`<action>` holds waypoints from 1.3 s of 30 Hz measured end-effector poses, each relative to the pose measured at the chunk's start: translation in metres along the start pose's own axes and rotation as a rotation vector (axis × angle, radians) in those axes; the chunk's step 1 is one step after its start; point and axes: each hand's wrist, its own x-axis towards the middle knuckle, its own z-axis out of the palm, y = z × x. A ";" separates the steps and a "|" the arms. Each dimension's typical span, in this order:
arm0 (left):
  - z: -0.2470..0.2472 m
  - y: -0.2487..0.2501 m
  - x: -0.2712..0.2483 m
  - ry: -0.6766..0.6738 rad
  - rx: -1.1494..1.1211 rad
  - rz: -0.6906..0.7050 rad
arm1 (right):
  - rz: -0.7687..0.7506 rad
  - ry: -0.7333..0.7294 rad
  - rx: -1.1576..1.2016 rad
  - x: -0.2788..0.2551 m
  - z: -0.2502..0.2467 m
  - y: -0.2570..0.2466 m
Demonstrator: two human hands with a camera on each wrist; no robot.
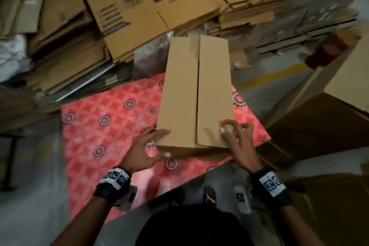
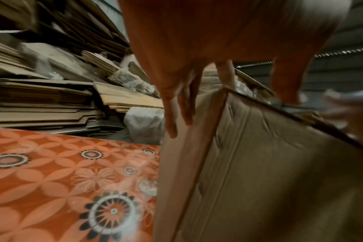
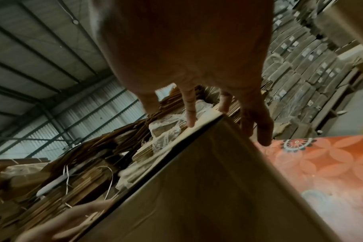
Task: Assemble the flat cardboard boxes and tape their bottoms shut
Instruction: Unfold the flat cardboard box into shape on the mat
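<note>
Head view shows a tall cardboard box (image 1: 196,94) standing on a red patterned mat (image 1: 111,126), bottom end up, with its two long flaps (image 1: 179,90) folded shut and meeting along a centre seam (image 1: 198,90). No tape is visible on the seam, so the sealing step appears not yet done. The left hand (image 1: 146,147) sits at the near left corner, fingers spread over the top edge and side wall and thumb against the near face; this placement likely steadies the box and keeps the left flap down. The right hand (image 1: 236,136) rests on the near right corner with curled fingertips pressing the right flap, probably to hold it level with its neighbour. Both hands brace the box rather than enclose it. The two hands are apart, one on each side of the seam, which leaves the seam clear for tape. Left wrist view confirms fingers (image 2: 176,104) lying down the side wall. Stacks of flat boxes (image 1: 139,10) lie beyond the mat, within reach for the next assembly.
</note>
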 end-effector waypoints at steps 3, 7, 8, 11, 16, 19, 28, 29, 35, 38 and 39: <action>-0.011 0.005 0.033 0.036 -0.030 -0.114 | -0.001 -0.005 -0.049 0.043 -0.009 0.022; -0.012 0.008 0.118 0.060 0.078 -0.239 | -0.031 -0.082 -0.120 0.119 -0.014 0.035; -0.013 0.007 0.138 0.042 0.081 -0.264 | -0.023 -0.099 -0.132 0.135 -0.014 0.033; -0.014 0.005 0.175 -0.019 0.132 -0.306 | -0.010 -0.143 -0.136 0.167 -0.018 0.030; 0.000 0.011 0.139 -0.134 0.246 -0.354 | -0.065 -0.198 -0.124 0.138 -0.028 0.037; 0.004 0.019 0.083 -0.161 0.195 -0.383 | -0.139 -0.296 -0.067 0.106 -0.035 0.051; -0.032 0.003 0.096 -0.247 0.301 -0.531 | -0.134 -0.338 -0.021 0.136 -0.009 0.026; -0.039 -0.001 0.103 -0.245 0.340 -0.523 | -0.126 -0.327 -0.021 0.138 -0.001 0.023; -0.074 -0.001 0.115 -0.079 0.691 -0.457 | -0.115 -0.170 -0.051 0.127 0.055 -0.007; -0.078 -0.003 0.103 -0.023 0.817 -0.482 | -0.102 -0.099 -0.041 0.120 0.076 -0.020; -0.080 -0.003 0.097 -0.051 0.797 -0.501 | -0.095 -0.089 -0.061 0.118 0.081 -0.023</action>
